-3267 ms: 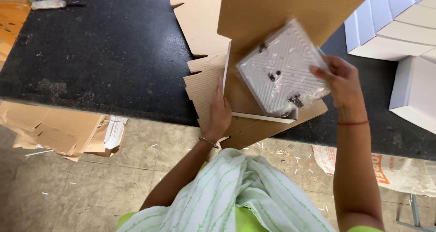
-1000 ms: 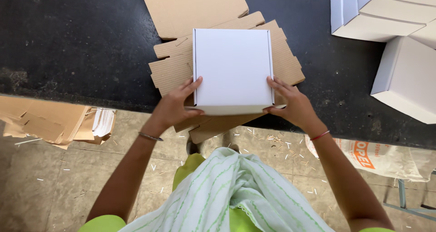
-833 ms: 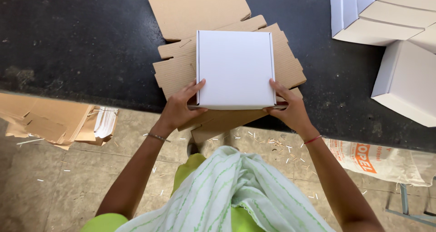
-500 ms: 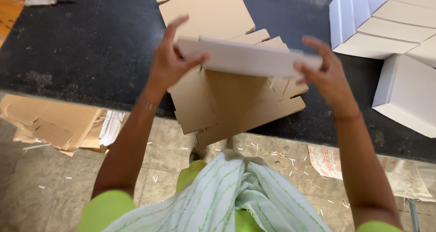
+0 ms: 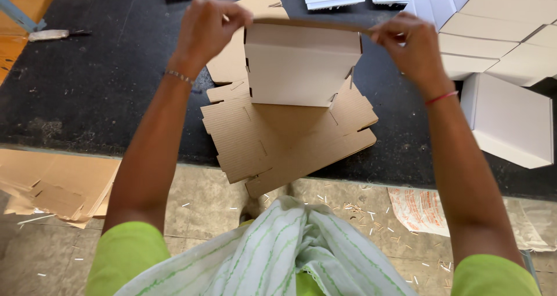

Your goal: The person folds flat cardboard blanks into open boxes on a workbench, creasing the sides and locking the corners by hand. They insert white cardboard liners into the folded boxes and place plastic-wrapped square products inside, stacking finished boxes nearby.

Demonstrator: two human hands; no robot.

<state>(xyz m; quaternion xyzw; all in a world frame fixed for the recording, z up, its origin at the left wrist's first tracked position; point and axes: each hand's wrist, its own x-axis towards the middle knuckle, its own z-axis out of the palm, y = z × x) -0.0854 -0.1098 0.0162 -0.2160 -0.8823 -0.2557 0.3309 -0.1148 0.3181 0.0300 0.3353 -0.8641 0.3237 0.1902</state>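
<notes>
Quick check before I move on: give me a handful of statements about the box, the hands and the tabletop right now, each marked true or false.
1. Both hands grip the folded cardboard box at its upper corners, the left hand on one side and the right hand on the other. True.
2. The box lies flat on the floor. False: it is held up above the flat cardboard blanks.
3. The blanks lie on a dark tabletop. True.
4. White boxes are stacked beside the left hand. False: they are on the right-hand side.
5. The right wrist bears a red thread. True.
</notes>
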